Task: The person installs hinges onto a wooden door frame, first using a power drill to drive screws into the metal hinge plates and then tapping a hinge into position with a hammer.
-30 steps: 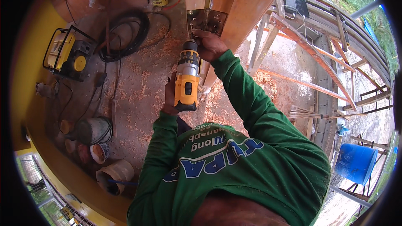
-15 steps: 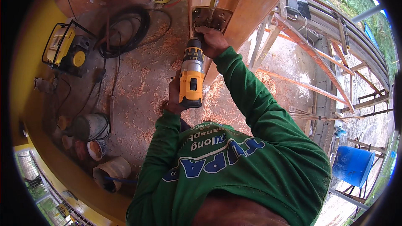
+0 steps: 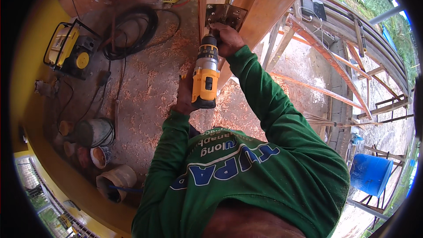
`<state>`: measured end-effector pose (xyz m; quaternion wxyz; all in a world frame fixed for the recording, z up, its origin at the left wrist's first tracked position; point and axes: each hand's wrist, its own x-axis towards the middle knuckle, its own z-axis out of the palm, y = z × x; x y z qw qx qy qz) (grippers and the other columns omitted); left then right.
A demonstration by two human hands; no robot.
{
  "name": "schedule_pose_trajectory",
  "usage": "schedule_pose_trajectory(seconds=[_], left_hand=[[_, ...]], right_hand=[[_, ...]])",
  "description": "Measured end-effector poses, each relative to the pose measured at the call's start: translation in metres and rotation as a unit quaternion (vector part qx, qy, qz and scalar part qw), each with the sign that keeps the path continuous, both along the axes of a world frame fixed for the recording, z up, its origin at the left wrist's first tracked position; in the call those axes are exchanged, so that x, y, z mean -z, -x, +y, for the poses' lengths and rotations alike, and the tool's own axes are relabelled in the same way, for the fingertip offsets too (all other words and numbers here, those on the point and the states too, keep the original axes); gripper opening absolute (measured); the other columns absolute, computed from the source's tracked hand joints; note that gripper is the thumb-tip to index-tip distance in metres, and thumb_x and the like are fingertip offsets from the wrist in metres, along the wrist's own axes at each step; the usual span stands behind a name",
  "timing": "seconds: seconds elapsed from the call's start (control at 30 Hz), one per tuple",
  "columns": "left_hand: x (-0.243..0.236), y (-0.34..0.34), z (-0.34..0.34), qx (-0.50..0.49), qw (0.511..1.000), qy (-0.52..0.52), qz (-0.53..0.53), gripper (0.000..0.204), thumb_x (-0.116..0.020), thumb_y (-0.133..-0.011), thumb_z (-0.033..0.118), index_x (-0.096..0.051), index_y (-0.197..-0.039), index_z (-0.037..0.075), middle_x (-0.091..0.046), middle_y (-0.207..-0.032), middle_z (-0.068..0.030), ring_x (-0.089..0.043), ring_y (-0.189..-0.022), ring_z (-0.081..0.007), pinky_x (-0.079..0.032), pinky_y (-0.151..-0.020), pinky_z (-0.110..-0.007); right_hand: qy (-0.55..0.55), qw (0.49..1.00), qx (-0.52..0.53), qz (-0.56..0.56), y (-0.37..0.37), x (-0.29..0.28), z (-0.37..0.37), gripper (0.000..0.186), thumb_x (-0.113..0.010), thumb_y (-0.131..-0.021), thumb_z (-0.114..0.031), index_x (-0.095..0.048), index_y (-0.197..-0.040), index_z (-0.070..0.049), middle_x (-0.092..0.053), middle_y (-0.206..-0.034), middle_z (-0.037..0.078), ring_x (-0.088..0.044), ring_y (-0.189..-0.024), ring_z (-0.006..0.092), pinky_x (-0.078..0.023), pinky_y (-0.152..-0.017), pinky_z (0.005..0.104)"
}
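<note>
My left hand [image 3: 185, 93] grips a yellow and black cordless drill [image 3: 205, 77] by its handle, mostly hidden beneath the drill's body. The drill's chuck points away from me, toward a metal hinge [image 3: 237, 14] set between wooden members. Just beyond the chuck, my right hand [image 3: 228, 40] has its fingers pinched close against the hinge's near edge. Whatever those fingers hold is too small and covered to make out. Screw holes show in the hinge leaves, and a reddish-brown wooden board [image 3: 275, 6] rises to the right of it.
Wood shavings litter the concrete floor [image 3: 152, 90]. To the left lie a coiled black hose [image 3: 152, 22], a yellow and black machine [image 3: 70, 53] and several buckets, one a pale bucket [image 3: 116, 180]. On the right are timber bracing [image 3: 330, 53] and a blue drum [image 3: 371, 174].
The drill and my left hand have shifted slightly right and away from me. My right hand has moved a little to the right, still by the hinge.
</note>
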<state>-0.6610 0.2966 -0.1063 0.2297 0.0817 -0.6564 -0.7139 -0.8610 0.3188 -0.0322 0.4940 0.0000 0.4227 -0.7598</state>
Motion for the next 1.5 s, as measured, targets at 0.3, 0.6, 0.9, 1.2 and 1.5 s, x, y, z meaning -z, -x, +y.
schedule_pose_trajectory(seconds=[0.3,0.6,0.9,1.2,1.5], left_hand=[[-0.003,-0.007,-0.004,0.138,0.861,-0.487,0.047,0.028,-0.046,-0.096,0.016,-0.045,-0.121,0.004,-0.062,-0.102,-0.0103,-0.065,-0.086,-0.0187,-0.056,-0.071,-0.030],[-0.003,-0.007,-0.006,0.084,0.909,-0.405,0.062,0.034,-0.055,-0.090,0.010,-0.045,-0.122,0.003,-0.062,-0.102,-0.0104,-0.066,-0.086,-0.0191,-0.057,-0.070,-0.031],[-0.007,0.002,0.001,0.051,0.961,-0.266,0.053,0.043,-0.062,-0.085,0.010,-0.043,-0.122,0.003,-0.064,-0.098,-0.0092,-0.066,-0.087,-0.0187,-0.057,-0.070,-0.031],[-0.022,-0.003,0.011,0.075,0.912,-0.397,0.065,0.052,-0.070,-0.077,0.009,-0.044,-0.122,0.002,-0.064,-0.098,-0.0081,-0.065,-0.086,-0.0176,-0.055,-0.070,-0.029],[-0.016,-0.006,0.014,0.064,0.931,-0.349,0.092,0.052,-0.070,-0.078,0.010,-0.043,-0.123,0.002,-0.063,-0.100,-0.0092,-0.065,-0.087,-0.0179,-0.055,-0.073,-0.030]], right_hand=[[0.020,0.998,0.026,0.063,-0.002,0.028,0.001,0.016,-0.062,-0.081,-0.012,-0.055,-0.094,-0.006,-0.052,-0.077,0.007,-0.053,-0.069,0.0218,-0.048,-0.067,0.0353],[-0.135,0.506,0.028,0.851,0.011,0.059,0.003,0.031,-0.070,-0.071,-0.014,-0.056,-0.097,-0.005,-0.057,-0.078,0.011,-0.059,-0.072,0.0266,-0.050,-0.067,0.0341],[-0.030,0.746,0.016,0.665,0.038,0.102,-0.003,0.012,-0.055,-0.088,-0.012,-0.052,-0.098,-0.006,-0.053,-0.078,0.007,-0.056,-0.074,0.0183,-0.050,-0.068,0.0342],[-0.144,0.583,-0.050,0.798,0.000,0.019,0.038,0.017,-0.059,-0.086,-0.012,-0.057,-0.099,-0.002,-0.055,-0.081,0.005,-0.056,-0.073,0.0158,-0.050,-0.070,0.0304],[-0.035,0.975,0.125,0.179,-0.022,0.002,0.013,0.023,-0.057,-0.088,-0.024,-0.062,-0.092,-0.002,-0.056,-0.073,0.001,-0.051,-0.060,0.0153,-0.044,-0.053,0.0300]])
